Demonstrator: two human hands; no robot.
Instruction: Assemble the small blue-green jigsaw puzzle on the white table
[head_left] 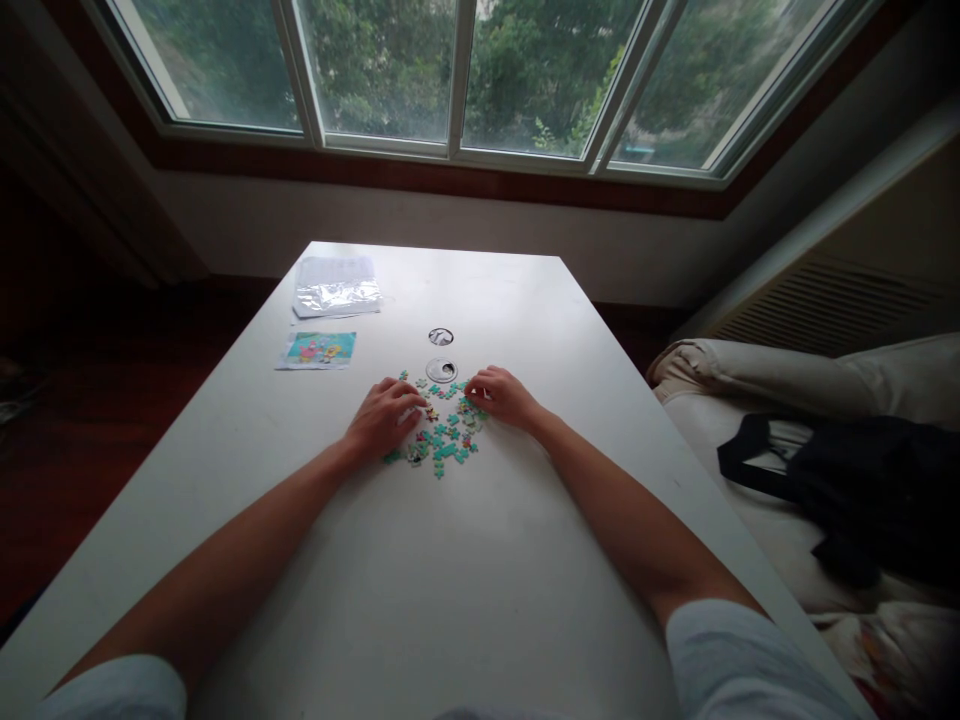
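Observation:
Many small jigsaw puzzle pieces (448,452), mostly turquoise with bits of yellow, red and pink, lie loose on the white table (450,580). At the left side of the pile is my left hand (384,418), its fingers bent but apart, with thumb and fingertips close to the pieces. My right hand (504,396) rests at the pile's upper right edge. Its fingers curl towards the thumb over the pieces, and whatever lies between the tips is too small to make out. A small picture card (321,349) with cartoon figures on turquoise lies to the left.
A clear plastic bag (337,287) with papers lies at the table's far left. Beyond the pile are a round metal-rimmed disc (442,371) and a round opening (441,337). A sofa (720,400) with dark clothing (870,490) stands right; windows (450,80) are ahead.

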